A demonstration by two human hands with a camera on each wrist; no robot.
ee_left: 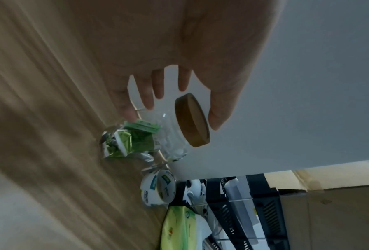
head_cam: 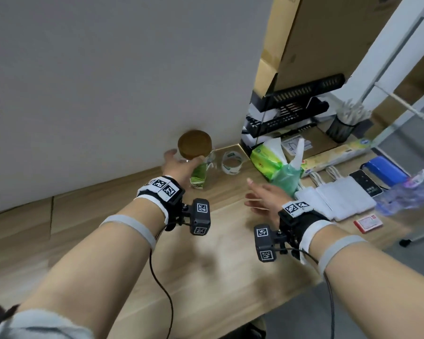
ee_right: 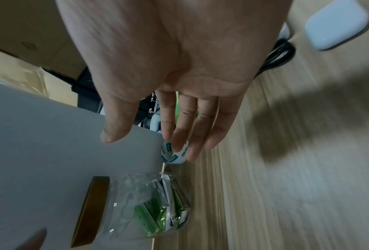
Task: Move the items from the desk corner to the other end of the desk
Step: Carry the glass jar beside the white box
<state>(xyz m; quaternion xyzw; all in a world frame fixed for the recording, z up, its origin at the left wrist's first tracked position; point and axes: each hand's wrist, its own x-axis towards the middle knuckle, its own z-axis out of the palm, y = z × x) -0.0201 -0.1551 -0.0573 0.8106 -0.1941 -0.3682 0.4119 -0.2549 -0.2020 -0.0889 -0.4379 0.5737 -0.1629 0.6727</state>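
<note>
Reaching with left hand (head_cam: 179, 165) spread, not yet gripping glass jar (head_cam: 198, 167). Fragile, smooth; best gripped round body, not wooden lid (head_cam: 194, 143). Right hand (head_cam: 264, 199) open, empty.

Readable text is scarce, so expect little from you here. Tape roll (ee_left: 158, 190), lower centre of left wrist view: wrap printed with repeating brand word, blurred, reads roughly "deli", beside teal and yellow squares. Same print on tape roll in right wrist view, centre, partly behind fingers (ee_right: 175, 133). Wrist bands (head_cam: 160, 187), middle of head view: square black-and-white coded markers, no letters. Other packaging print too blurred to read.
</note>
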